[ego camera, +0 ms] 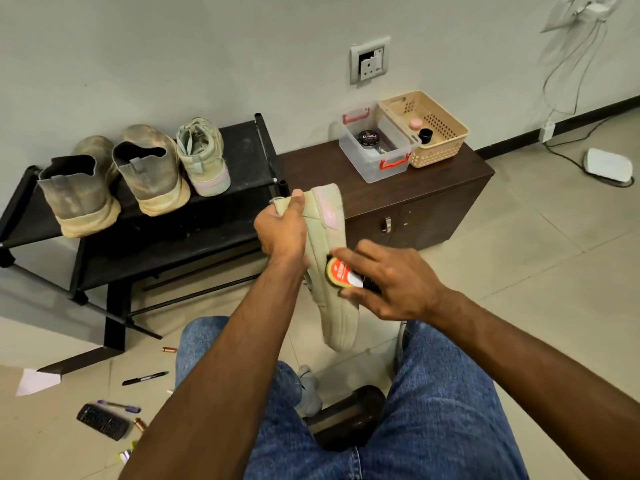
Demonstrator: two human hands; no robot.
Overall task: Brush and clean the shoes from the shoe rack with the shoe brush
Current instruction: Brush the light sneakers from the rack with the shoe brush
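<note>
Held mid-air above the denim-clad knees: pale beige sneaker [327,258] with pink heel patch, suede-like and scuffed, sole side turned leftward. Long axis running near-vertical in view, heel up and away toward the wall, toe down toward the lap. Gripped at the heel end by the left hand [282,225], fingers curled round the collar, thumb on top. Pressed against the shoe's side by the right hand [384,280]: shoe brush [343,275], oval, tan-edged with red and white label, fingers wrapped over its back.

Left to right behind: black shoe rack [239,147] against the grey wall, carrying two dusty grey-brown shoes [114,174] heels outward and the matching beige sneaker [204,157] just beside them. Next, dark brown bench [433,188] with cupboard doors, bearing a clear plastic box [377,147] with red handles, a black polish tin inside, touching a beige basket [436,133]. Wall socket [370,60] above. Beige tiled floor [554,244], markers, batteries and a remote [102,420] scattered lower left, white device [607,166] with cable far right.
</note>
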